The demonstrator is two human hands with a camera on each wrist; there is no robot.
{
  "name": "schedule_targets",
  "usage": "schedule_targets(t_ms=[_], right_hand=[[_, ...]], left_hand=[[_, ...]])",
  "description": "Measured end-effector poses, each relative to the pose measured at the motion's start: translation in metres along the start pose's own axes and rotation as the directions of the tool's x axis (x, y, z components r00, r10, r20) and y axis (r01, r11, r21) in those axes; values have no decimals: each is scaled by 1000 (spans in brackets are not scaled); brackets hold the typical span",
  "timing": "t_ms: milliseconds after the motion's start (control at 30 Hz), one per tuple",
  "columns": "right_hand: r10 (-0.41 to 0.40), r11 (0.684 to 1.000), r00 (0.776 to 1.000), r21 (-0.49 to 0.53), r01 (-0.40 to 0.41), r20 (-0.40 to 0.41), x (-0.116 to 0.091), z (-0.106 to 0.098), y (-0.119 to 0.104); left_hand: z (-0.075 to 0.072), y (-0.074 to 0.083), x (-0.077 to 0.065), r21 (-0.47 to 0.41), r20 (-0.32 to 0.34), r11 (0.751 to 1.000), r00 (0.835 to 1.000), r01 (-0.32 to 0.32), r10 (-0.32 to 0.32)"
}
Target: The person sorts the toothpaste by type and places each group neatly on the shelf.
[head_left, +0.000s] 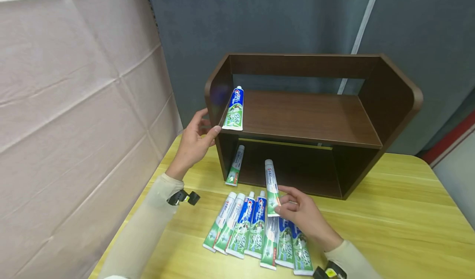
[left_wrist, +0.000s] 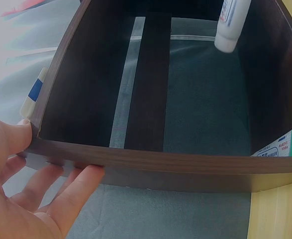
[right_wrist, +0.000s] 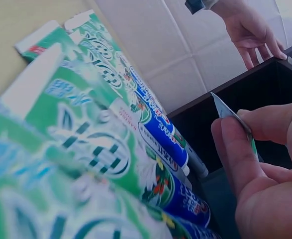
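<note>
My right hand [head_left: 306,217] pinches a white-and-green toothpaste tube [head_left: 271,180] by its flat end, cap pointing toward the shelf. The tube is raised in front of the lower compartment; in the right wrist view, its crimped end [right_wrist: 228,110] sits between thumb and fingers. My left hand [head_left: 193,140] holds the left side panel of the dark brown shelf [head_left: 308,114], thumb at the front edge and fingers along the outer face. A blue-and-green toothpaste tube [head_left: 235,109] lies on the upper board at the left. Another white-and-green tube [head_left: 235,165] lies in the lower compartment against the left wall.
Several toothpaste tubes [head_left: 241,227] lie in a row on the yellow wooden table [head_left: 400,204], caps toward the shelf, some overlapping. A pale cloth wall [head_left: 74,105] stands at the left, and a grey curtain [head_left: 282,19] hangs behind the shelf.
</note>
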State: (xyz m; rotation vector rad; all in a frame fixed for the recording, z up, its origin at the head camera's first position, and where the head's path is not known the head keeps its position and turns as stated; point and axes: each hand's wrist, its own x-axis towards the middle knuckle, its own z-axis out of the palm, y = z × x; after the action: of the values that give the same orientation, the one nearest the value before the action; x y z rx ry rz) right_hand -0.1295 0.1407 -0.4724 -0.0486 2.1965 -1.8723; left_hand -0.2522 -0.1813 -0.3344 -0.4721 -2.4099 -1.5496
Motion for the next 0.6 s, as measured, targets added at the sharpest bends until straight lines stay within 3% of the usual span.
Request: schedule_targets(t_ms=[600], right_hand=[[-28,999,1000,17,28,-15,43,21,-3]], left_hand=[[1,4,-1,18,10,1000,1000,12,-12]])
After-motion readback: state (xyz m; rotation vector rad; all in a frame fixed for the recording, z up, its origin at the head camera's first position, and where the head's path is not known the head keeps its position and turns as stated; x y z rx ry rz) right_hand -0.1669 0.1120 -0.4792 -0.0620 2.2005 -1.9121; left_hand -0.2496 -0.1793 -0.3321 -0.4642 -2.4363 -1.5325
